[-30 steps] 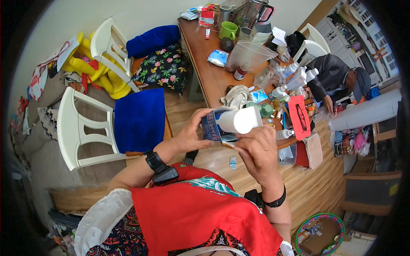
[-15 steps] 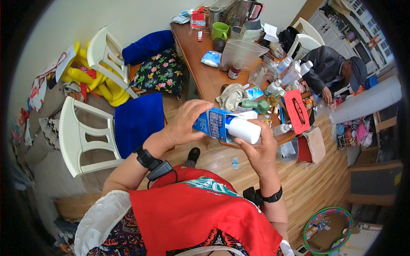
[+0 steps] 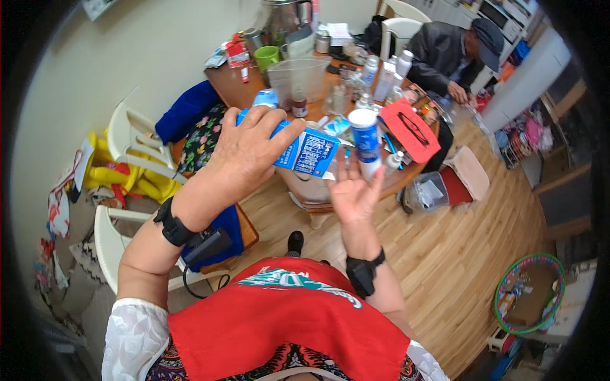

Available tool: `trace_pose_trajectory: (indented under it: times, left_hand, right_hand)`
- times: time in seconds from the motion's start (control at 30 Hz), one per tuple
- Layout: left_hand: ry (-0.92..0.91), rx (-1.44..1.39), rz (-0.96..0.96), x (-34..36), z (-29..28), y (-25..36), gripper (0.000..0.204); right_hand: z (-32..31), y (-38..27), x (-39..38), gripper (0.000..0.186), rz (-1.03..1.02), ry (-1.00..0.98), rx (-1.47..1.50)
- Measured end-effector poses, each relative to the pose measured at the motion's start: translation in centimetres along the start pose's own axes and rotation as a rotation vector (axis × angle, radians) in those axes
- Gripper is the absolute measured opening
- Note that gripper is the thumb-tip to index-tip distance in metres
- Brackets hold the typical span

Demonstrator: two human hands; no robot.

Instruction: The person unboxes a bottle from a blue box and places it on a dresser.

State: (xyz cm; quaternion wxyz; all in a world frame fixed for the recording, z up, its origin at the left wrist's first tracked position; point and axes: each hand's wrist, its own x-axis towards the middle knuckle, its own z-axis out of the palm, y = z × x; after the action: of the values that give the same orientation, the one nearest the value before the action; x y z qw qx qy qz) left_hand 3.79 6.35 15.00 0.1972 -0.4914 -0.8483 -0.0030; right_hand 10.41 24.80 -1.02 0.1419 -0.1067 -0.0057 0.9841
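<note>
My left hand (image 3: pixel 254 143) grips a blue cardboard box (image 3: pixel 302 152) with white panels of print, held tilted over the table's near side. Just to its right, a white cylindrical container with a blue label (image 3: pixel 365 136) is upright. My right hand (image 3: pixel 356 193) is palm up with fingers spread, right at the lower end of that container; whether they touch I cannot tell. Behind them on the wooden table (image 3: pixel 229 82) are a clear plastic bag (image 3: pixel 298 76), several white bottles (image 3: pixel 386 79) and a red sheet with glasses on it (image 3: pixel 410 133).
Across the table's right end, a person in a dark jacket and cap (image 3: pixel 435 54) bends over small items. White chairs with cushions (image 3: pixel 136 136) stand on the left, near yellow inflatables (image 3: pixel 108 171). A clear bin (image 3: pixel 422 193) and a colourful hoop (image 3: pixel 527 257) are on the floor at right.
The white container has come out of the blue box and now stands upright beside it. My left hand has turned over the box; my right fingers have opened. The view has shifted.
</note>
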Motion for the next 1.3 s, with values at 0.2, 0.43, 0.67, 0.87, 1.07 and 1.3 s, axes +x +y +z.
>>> trace_pose_trajectory:
  times: [0.2,0.43,0.67,0.87,1.07,1.3]
  left_hand:
    - [-0.027,0.184,0.044,1.6,-0.6,3.4,0.060]
    - [-0.069,0.166,0.072,2.9,-1.4,4.3,0.058]
    - [-0.050,0.103,0.042,3.9,-0.3,4.5,0.066]
    - [0.025,-0.273,-0.177,-0.4,6.2,4.5,0.083]
    - [0.068,-0.438,-0.251,-1.1,8.1,4.9,0.078]
    - [0.122,-0.539,-0.339,-2.3,11.4,6.4,0.078]
  right_hand:
    - [1.0,1.4,-0.3,0.065,-0.018,0.028,0.022]
    - [1.3,0.9,-0.1,0.061,-0.038,0.072,0.068]
    - [0.8,-1.3,0.2,0.054,-0.034,0.069,0.058]
    - [1.3,-3.6,0.5,0.043,-0.277,0.222,0.022]
    - [2.3,-5.1,-0.5,0.038,-0.331,0.115,-0.099]
    - [5.0,-5.1,-0.8,0.036,-0.566,0.114,-0.319]
